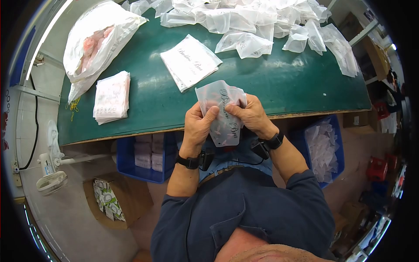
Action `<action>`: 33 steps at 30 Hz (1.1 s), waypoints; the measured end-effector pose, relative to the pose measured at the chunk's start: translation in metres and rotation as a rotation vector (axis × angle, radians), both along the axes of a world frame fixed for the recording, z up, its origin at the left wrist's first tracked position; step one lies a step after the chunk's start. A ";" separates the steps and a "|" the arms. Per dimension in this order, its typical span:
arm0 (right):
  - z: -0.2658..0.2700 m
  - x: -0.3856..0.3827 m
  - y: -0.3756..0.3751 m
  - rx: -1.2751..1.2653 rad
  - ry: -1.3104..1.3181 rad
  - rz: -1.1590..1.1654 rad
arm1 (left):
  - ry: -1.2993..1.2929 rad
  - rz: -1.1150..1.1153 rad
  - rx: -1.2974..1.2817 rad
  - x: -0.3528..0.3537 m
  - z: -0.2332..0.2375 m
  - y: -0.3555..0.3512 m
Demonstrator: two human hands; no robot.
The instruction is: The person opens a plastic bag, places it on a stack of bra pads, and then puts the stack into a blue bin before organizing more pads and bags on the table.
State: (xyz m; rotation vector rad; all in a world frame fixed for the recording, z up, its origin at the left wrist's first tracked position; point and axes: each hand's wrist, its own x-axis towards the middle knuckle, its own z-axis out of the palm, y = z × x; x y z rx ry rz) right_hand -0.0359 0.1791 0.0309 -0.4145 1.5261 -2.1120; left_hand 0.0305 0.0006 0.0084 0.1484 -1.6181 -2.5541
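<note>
I have the frosted bag point(224, 129) in both hands, held just off the near edge of the green table point(146, 94), in front of the wearer's waist. The left hand point(198, 124) grips its left side, with the thumb pressed flat on the front; the right hand point(252, 114) pinches it near the upper right, its thumb on the dark script print. The other fingers are mostly hidden behind the bag, so I cannot tell exactly how they curl. Something pinkish shows through the film.

Straight ahead of the hands I see a stack of white printed sheets or flat bags point(190, 64), slightly fanned on the table. To the left lies a neat stack of pinkish packets point(111, 97), and beyond it a large white sack point(124, 24) stands open with pink pieces point(92, 47) inside. Yellow loops point(75, 105) lie by the sack's lower end. A loose heap of frosted bags point(248, 22) spreads along the far side.

Below the table, I make out a blue crate point(162, 172) of stacked packets on the left and a blue bin point(340, 155) of loose packets on the right.
</note>
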 end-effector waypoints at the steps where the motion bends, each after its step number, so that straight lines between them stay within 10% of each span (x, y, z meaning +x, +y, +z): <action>1: -0.006 -0.001 0.001 0.016 -0.005 0.007 | -0.007 0.002 0.000 0.000 0.000 0.001; 14: -0.004 0.003 -0.003 -0.066 -0.030 -0.101 | 0.123 0.231 -0.001 -0.003 -0.001 0.012; 17: -0.012 0.002 0.000 -0.014 0.018 -0.145 | 0.251 0.609 -0.810 0.012 0.019 0.013; 21: -0.020 0.004 -0.002 0.106 0.161 -0.137 | 0.197 0.173 -0.827 0.019 0.034 0.018; 33: -0.012 0.012 0.002 0.165 0.399 -0.057 | 0.161 0.150 -0.574 0.015 0.009 0.018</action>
